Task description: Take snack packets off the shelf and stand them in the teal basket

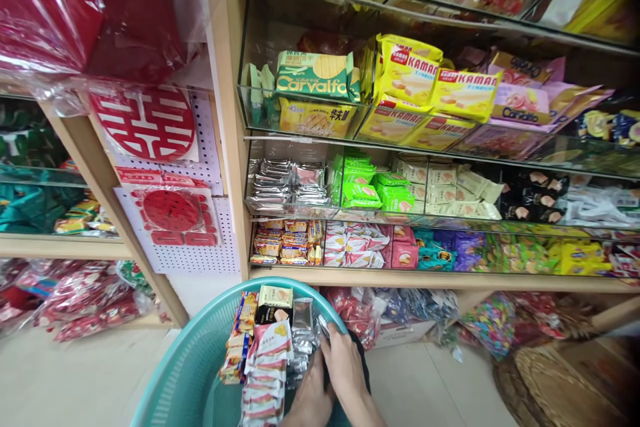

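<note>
In my teal basket (200, 327): orange packets (233, 359) left, pink-white packets (263, 380), silver packets (303, 315) toward the right edge. I can't tell whether my left hand (311, 392) grips; my right hand (345, 363) seems to pinch one between its fingers. Aligning edges should steady the row.

Packets (265, 373) in basket (187, 340) before shelves (430, 277)

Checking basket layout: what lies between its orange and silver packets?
Head view: pink-white packets, with a black packet and a cream packet beyond them.
</note>
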{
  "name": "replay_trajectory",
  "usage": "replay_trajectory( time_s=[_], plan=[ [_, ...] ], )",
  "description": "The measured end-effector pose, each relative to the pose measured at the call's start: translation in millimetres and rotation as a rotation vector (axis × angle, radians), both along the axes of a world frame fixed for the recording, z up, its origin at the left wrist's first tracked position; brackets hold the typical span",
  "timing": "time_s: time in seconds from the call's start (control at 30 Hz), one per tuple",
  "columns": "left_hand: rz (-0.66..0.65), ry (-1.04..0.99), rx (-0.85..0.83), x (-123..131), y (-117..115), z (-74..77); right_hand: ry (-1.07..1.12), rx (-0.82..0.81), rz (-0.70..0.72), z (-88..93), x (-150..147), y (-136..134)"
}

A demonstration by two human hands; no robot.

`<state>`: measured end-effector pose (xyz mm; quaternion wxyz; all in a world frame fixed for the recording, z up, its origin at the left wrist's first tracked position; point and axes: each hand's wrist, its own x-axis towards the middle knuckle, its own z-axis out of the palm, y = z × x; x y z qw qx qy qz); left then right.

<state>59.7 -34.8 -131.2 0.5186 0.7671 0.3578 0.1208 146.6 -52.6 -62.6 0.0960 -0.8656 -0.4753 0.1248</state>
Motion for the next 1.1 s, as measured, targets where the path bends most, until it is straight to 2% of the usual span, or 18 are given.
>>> replay_trajectory(
  time_s=[0.27,0.63,0.9,1.1],
  plan=[
    [0.017,-0.035,-0.019,3,-1,-8.8,0.021,0.022,-0.009,-2.7,1,0],
    [0.045,-0.104,-0.063,8,-1,13.5,0.044,0.07,-0.026,1.9,1,-9],
    [0.1,-0.029,-0.111,15,0,16.4,0.228,0.3,-0.129,1.2,13,-38],
    [0.109,0.075,-0.126,21,7,21.4,0.255,0.402,-0.189,-4.5,19,-53]
  ],
)
